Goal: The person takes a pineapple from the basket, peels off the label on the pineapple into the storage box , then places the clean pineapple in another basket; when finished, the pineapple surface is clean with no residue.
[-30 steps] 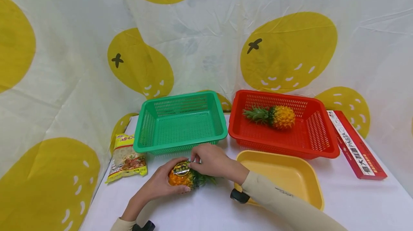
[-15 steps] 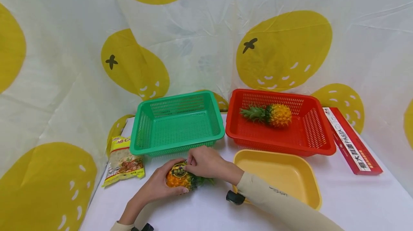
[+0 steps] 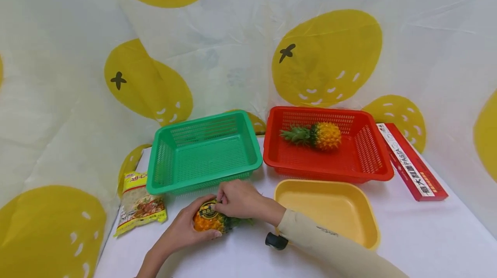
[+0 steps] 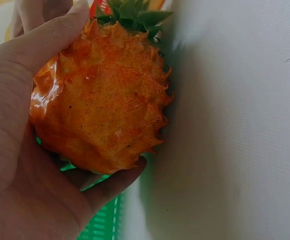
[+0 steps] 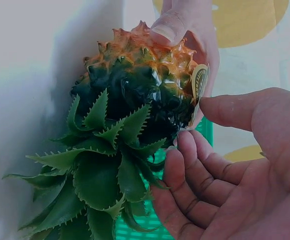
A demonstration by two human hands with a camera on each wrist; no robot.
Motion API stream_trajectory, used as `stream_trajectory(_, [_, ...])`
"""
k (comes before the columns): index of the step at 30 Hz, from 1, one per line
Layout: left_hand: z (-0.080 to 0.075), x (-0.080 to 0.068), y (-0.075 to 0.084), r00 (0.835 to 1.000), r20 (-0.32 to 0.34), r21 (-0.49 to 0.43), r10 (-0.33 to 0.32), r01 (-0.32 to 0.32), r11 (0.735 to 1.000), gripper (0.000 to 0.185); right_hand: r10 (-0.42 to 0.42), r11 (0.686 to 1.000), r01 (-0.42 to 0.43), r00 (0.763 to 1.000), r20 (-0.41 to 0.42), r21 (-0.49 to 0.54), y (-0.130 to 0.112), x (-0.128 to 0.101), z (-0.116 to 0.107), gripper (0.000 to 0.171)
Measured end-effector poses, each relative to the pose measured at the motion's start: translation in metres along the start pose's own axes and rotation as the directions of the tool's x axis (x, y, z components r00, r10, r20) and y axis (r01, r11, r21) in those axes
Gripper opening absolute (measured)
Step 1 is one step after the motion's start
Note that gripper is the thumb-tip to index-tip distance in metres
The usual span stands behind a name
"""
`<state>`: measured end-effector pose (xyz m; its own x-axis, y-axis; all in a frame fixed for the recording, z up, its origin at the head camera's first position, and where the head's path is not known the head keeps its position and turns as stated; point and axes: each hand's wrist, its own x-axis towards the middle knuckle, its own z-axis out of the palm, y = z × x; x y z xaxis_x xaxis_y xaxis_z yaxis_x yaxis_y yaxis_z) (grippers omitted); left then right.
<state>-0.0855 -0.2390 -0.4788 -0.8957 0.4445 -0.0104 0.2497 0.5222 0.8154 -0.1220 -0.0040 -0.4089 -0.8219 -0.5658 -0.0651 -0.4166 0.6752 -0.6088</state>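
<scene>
My left hand [image 3: 189, 227] grips an orange-and-green pineapple [image 4: 105, 105] lying on its side on the white table, thumb and fingers round its body. Its leafy crown [image 5: 102, 175] points to the right. A round black-and-gold sticker [image 3: 208, 210] sits on the upper side of the fruit. At the sticker's edge is my right hand [image 3: 241, 201], fingers curled; the right wrist view shows its thumb against the sticker and its fingertips touching the fruit near the leaves. In the head view the right hand hides part of the crown.
Behind the hands stand a green basket [image 3: 182, 188] and a red basket [image 3: 330, 174] holding another pineapple [image 3: 327, 135]. A yellow tray [image 3: 330, 209] lies under the right forearm. A noodle packet [image 3: 141, 204] is at left, a red-and-white pasta box [image 3: 413, 165] at right.
The head view has shifted, so the scene sits further left. Both hands stay on the pineapple; the right thumb and fingers make only small movements at the sticker.
</scene>
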Motion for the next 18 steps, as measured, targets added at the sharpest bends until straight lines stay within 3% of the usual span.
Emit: stream_trajectory(18, [-0.0016,0.0003,0.0024,1.000,-0.004,0.026,0.008,-0.008,1.000,0.092,-0.028,1.000,0.028,1.000,0.014,0.009,-0.0014,0.0028,-0.0004,0.022])
